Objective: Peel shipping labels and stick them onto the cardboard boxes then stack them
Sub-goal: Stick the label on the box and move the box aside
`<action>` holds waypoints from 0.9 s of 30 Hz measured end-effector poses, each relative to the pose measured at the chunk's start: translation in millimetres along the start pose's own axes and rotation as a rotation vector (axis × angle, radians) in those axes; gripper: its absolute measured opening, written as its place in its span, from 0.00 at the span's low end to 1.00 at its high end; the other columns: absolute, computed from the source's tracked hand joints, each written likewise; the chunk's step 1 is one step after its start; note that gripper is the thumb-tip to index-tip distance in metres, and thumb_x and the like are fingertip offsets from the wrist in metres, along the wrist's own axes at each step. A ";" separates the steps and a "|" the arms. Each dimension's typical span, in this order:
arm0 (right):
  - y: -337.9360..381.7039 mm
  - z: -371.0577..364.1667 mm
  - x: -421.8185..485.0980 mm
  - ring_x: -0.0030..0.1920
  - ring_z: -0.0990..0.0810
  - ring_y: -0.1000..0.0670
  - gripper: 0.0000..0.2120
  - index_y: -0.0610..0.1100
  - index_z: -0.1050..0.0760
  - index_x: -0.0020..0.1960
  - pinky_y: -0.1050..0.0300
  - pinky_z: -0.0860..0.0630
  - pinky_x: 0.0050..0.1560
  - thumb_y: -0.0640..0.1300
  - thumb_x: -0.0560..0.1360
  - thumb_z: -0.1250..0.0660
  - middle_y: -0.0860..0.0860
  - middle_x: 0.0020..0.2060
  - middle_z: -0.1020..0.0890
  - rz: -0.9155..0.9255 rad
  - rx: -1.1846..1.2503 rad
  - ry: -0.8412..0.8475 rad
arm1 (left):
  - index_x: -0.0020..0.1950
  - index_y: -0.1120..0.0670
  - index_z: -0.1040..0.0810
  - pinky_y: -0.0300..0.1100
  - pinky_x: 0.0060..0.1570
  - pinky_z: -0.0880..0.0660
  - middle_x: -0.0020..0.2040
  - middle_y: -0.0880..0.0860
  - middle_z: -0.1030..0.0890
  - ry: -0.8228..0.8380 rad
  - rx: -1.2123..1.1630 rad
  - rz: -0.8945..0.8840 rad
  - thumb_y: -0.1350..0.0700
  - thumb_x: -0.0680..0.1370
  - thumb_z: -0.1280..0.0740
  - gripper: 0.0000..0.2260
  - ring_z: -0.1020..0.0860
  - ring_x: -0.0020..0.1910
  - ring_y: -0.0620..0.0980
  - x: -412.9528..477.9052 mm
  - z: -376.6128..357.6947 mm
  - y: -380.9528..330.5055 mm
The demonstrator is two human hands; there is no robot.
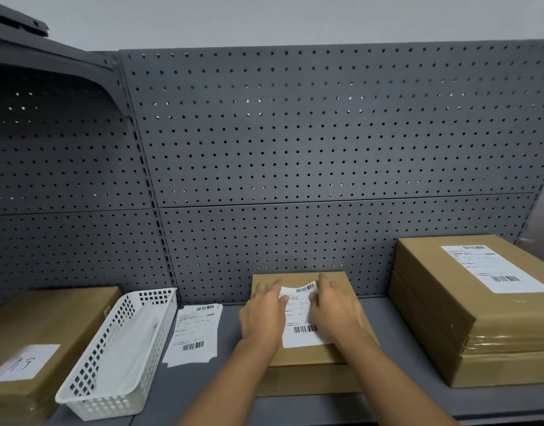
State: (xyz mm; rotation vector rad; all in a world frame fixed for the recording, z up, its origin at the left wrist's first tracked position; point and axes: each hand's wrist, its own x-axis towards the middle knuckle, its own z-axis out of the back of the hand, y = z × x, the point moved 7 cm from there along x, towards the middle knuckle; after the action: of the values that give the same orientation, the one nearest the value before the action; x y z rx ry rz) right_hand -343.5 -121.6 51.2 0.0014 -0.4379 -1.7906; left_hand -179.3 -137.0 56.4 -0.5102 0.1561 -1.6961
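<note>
Boxes of brown cardboard sit on a grey shelf point(230, 321). At the right is a stack of boxes point(467, 321). The middle box point(313, 361) has a white label point(300, 318) on top. The left hand point(263, 318) and right hand point(333, 312) lie flat, fingers spread, pressing the label's sides. Loose labels point(194, 333) lie beside a white basket point(117, 355).

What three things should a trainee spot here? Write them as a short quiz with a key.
1. True or false: the far top corner of the label under both hands is still lifted.
2. Where does the white basket stand? A) left of the loose labels B) on the right stack
3. The top box of the right stack carries a ____.

Key: 1 true; 2 A; 3 label
</note>
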 end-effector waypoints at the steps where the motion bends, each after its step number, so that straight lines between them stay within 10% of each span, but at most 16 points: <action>1: 1.4 2.0 1.4 0.51 0.18 0.43 0.15 0.46 0.31 0.63 0.52 0.32 0.41 0.54 0.83 0.45 0.48 0.55 0.20 0.000 0.005 -0.008 | 0.78 0.44 0.33 0.49 0.57 0.24 0.70 0.50 0.25 -0.002 0.011 -0.005 0.46 0.86 0.41 0.20 0.19 0.61 0.56 -0.5 0.9 -0.8; 10: 10.0 -2.6 20.0 0.44 0.16 0.46 0.26 0.47 0.31 0.55 0.54 0.23 0.41 0.69 0.81 0.52 0.50 0.44 0.15 -0.021 -0.083 0.002 | 0.62 0.50 0.23 0.46 0.44 0.31 0.59 0.51 0.18 0.063 0.119 0.028 0.34 0.82 0.41 0.22 0.18 0.55 0.55 28.2 -5.6 -2.2; 27: -15.5 -10.9 40.1 0.52 0.25 0.48 0.09 0.50 0.28 0.48 0.51 0.38 0.51 0.55 0.82 0.39 0.54 0.46 0.23 -0.104 0.120 -0.126 | 0.58 0.47 0.25 0.46 0.44 0.33 0.51 0.48 0.14 -0.043 0.004 0.144 0.44 0.86 0.41 0.09 0.17 0.50 0.54 41.6 -12.2 11.2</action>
State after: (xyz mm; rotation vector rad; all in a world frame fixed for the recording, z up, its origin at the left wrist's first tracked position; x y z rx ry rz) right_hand -366.3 -159.2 45.7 -0.0049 -0.6449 -1.8705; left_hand -178.7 -181.5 51.4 -0.5193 0.1545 -1.5443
